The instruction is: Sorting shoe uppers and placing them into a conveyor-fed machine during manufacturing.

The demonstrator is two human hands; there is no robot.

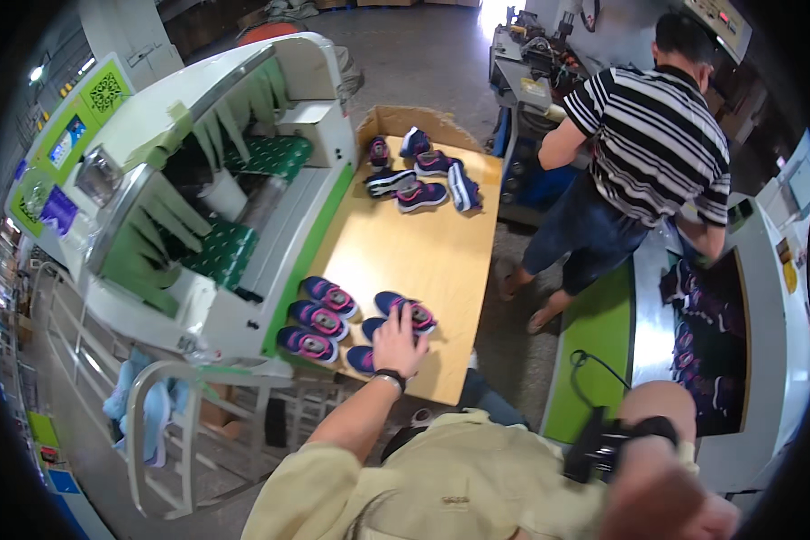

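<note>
My left hand, with a dark band on its wrist, reaches over small navy shoes with pink trim at the near end of a light wooden tabletop. Its fingers are stretched out and apart, touching the farthest shoe of the right-hand row and partly covering the row. Beside it, to the left, three matching shoes lie in a row, toes to the left. My right hand is at the lower right, close to the camera and blurred; its fingers cannot be made out. A black strapped device sits at that wrist.
Several more shoes lie loosely at the table's far end, before a cardboard edge. A white-and-green machine with hanging strips flanks the left. At right a person in a striped shirt stands by another machine holding shoes. A metal rail stands lower left.
</note>
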